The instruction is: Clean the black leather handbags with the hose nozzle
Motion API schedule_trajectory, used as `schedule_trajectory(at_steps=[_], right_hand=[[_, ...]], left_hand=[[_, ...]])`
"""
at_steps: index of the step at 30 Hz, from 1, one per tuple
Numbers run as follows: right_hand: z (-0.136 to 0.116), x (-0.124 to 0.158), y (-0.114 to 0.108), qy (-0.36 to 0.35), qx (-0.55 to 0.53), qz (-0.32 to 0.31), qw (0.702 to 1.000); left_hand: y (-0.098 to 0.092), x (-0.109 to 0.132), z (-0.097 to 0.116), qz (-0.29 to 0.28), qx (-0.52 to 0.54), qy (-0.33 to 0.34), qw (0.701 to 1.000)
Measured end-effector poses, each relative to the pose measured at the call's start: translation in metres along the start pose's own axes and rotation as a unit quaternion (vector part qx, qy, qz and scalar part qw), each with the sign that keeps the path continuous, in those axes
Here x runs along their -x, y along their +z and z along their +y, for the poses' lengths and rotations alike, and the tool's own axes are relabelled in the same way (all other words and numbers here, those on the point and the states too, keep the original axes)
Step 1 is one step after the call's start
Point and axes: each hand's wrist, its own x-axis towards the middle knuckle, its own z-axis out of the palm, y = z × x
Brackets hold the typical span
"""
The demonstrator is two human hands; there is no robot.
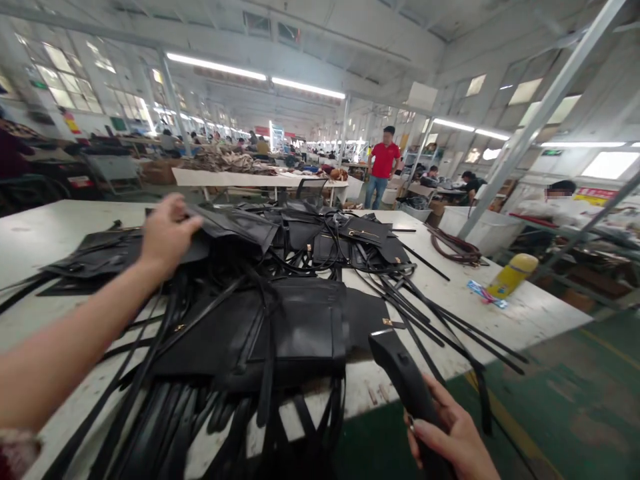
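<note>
Toward the left of the head view, my left hand [167,233] is at a black leather bag piece [235,227], its fingers bent and its thumb over the leather. Motion blurs the fingertips a little. In my right hand [450,433], low at the right, is a black handheld electric tool [405,373] with a flat head and a metal strip at its tip. The tool points up and left, apart from the leather. Before me lies a black leather bag [300,323] with a pocket, a strap and a small gold clasp [387,322] at its right.
More black bags [365,230] and long straps [435,313] are heaped across the white table [540,320], some straps hanging over its edge. A yellow bottle [515,273] and brown cords [453,250] sit at the right. A person in a red shirt [384,160] stands beyond.
</note>
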Motion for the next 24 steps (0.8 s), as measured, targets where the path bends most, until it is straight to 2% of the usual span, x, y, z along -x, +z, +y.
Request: schedule_trajectory(at_steps=[3, 5, 6, 7, 9, 11, 15, 20, 24], right_hand=[[-0.002, -0.008, 0.010, 0.018, 0.023, -0.014, 0.999], [-0.006, -0.015, 0.016, 0.027, 0.046, -0.028, 0.998], [-0.008, -0.018, 0.019, 0.031, 0.056, -0.034, 0.997], [-0.010, -0.021, 0.021, 0.032, 0.064, -0.039, 0.997], [-0.012, -0.024, 0.026, 0.031, 0.069, -0.045, 0.996], [-0.012, -0.024, 0.028, 0.027, 0.068, -0.046, 0.996], [-0.008, -0.015, 0.024, 0.032, 0.080, -0.062, 0.994], [-0.008, -0.002, 0.019, 0.064, 0.080, -0.117, 0.988], [-0.010, -0.005, 0.025, 0.080, 0.086, -0.173, 0.978]], left_hand=[[0.052, 0.106, -0.009, -0.157, 0.032, 0.055, 0.986], [0.082, 0.179, 0.000, -0.296, 0.022, 0.156, 0.942], [0.094, 0.209, 0.006, -0.343, -0.004, 0.198, 0.918], [0.104, 0.234, 0.014, -0.371, -0.027, 0.233, 0.898], [0.117, 0.265, 0.026, -0.376, -0.081, 0.275, 0.881], [0.124, 0.274, 0.030, -0.352, -0.116, 0.302, 0.878], [0.124, 0.262, 0.022, -0.311, -0.101, 0.359, 0.874], [0.119, 0.256, 0.020, -0.274, -0.074, 0.404, 0.870], [0.117, 0.259, 0.023, -0.245, -0.043, 0.428, 0.869]])
